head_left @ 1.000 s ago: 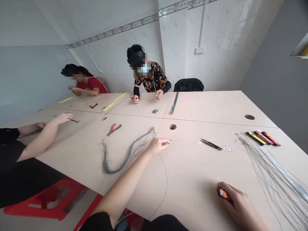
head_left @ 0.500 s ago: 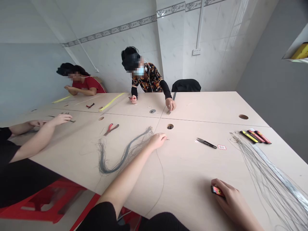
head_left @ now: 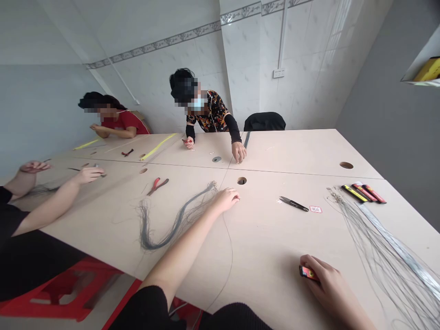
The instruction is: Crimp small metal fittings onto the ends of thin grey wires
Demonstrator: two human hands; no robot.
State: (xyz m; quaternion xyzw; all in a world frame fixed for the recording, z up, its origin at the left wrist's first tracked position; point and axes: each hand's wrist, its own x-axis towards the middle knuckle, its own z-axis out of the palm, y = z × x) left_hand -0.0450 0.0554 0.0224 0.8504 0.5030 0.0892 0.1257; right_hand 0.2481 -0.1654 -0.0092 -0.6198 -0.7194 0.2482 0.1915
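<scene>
My left hand [head_left: 227, 200] is closed over the table, just right of the tip of a bundle of thin grey strands [head_left: 177, 223]. One thin strand [head_left: 231, 247] curves down from beneath it to the table's front edge; what its fingertips pinch is too small to make out. At the lower right, my right hand [head_left: 328, 282] rests on the table, wrapped round a red and black lighter [head_left: 308, 273] whose end shows by the thumb. Black snips [head_left: 294, 203] lie between and beyond the hands, beside a small red-edged label [head_left: 316, 209].
Red-handled pliers [head_left: 157, 186] lie left of the strands. At the right are several lighters [head_left: 364, 193] and another spread of strands [head_left: 367, 243]. A co-worker's arms [head_left: 57, 201] reach in from the left; two people sit across the table [head_left: 275, 238]. Round holes pierce the tabletop.
The view has shifted slightly. My hands hold nearly the same places. At the left, the co-worker's farther hand has lifted and opened; the hand across the table has moved slightly left.
</scene>
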